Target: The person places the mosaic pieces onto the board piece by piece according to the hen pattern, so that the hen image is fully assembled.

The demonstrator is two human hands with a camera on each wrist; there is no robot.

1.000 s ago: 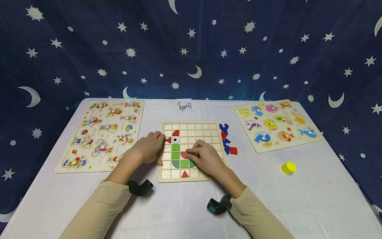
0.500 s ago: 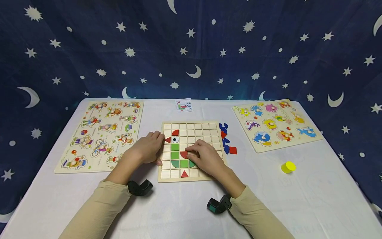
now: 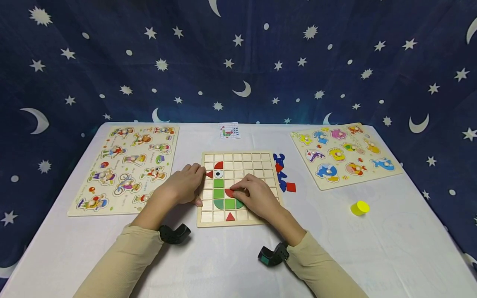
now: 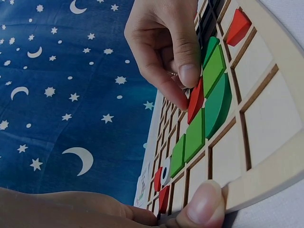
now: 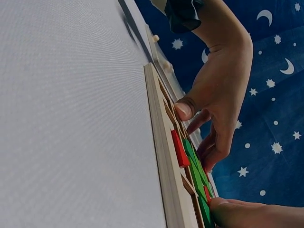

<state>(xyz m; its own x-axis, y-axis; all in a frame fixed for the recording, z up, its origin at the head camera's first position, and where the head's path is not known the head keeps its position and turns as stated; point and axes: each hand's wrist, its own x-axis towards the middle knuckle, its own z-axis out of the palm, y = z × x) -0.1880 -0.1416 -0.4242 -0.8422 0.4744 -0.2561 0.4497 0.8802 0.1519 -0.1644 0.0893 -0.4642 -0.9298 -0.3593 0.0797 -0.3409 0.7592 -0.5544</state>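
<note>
Right hand (image 3: 258, 198) has thumb and index finger pinching red quarter (image 3: 228, 193), which is at its cell on the board (image 3: 258, 165): right of one green square (image 3: 218, 193), above another (image 3: 230, 204). Step in hand looks like seating that piece; can't tell if it's fully down. Left hand (image 3: 184, 184) rests at the board's left edge, thumb on the rim, likely steadying; can't tell if its fingers wrap the edge. Next move, my read: square the piece to the dividers, press light, release straight up. Sideways drag risks nudging the green neighbours, incl. the green quarter (image 3: 239, 204) partly under the right hand. Edges: wood dividers box the cell, green butts close on left and below, so little slack there. Open room is up and to the right, bare cells out to the right rim. Near side has the red triangle (image 3: 230, 217) in the bottom row, then plain table. Past the right rim, blue pieces (image 3: 282, 176) lie in a strip just beside the board, red square (image 3: 291, 187) next to them, so watch that side on any reach. Card (image 3: 229, 130) sits beyond the far rim, apart from both hands
</note>
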